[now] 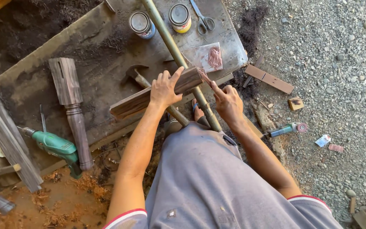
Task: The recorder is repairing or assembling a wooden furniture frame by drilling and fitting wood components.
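While my left hand [164, 90] presses the dark wooden plank [157, 94] flat across the metal pipe [178, 59], fingers spread, my right hand [228, 104] pinches sandpaper [204, 76] at its end; I should rub evenly.

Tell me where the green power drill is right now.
In the head view, the green power drill lies at the lower left on the ground, beside the turned wooden leg, left of the left hand.
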